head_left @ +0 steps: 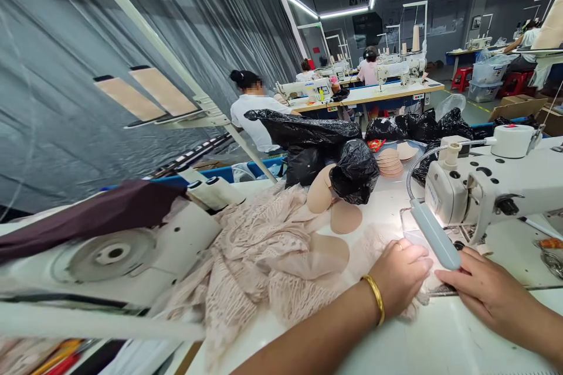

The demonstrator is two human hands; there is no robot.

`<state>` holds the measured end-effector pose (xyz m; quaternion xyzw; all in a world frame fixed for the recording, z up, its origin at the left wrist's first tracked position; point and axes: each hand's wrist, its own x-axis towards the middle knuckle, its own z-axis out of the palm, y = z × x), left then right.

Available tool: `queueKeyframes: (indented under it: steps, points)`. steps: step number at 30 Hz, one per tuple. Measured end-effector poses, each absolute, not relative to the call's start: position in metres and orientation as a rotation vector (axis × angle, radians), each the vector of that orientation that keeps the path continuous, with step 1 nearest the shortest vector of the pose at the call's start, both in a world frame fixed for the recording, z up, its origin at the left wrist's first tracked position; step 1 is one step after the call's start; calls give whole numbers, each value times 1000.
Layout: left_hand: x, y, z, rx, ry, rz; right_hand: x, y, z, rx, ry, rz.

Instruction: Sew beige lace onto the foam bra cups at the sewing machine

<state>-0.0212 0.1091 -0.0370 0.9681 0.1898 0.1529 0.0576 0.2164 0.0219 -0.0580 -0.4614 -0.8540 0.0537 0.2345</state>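
My left hand [402, 272], with a gold bangle and a ring, lies flat with fingers together on pale pink lace fabric [264, 258] at the needle area of a white sewing machine [484, 184]. My right hand [477, 281] rests beside it, fingers stretched out on the same fabric edge under the machine's lamp [433, 234]. A beige padded cup [321, 255] lies on the lace just left of my left hand. The needle itself is hidden behind the lamp.
Black plastic bags [354, 170] and stacked beige cups [389, 163] stand behind the fabric. A second machine [114, 252] under dark cloth lies at left. Thread cones [147, 94] hang on a stand. Other people sit sewing at tables further back.
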Motion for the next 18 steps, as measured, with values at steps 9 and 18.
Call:
queueKeyframes:
  steps: [9,18]
  points:
    - [-11,130,-42,2996,603,400,220,31,-69,-1400,-2278,157]
    - [-6,132,-50,2855,572,583,218,32,-67,-1415,-2261,156]
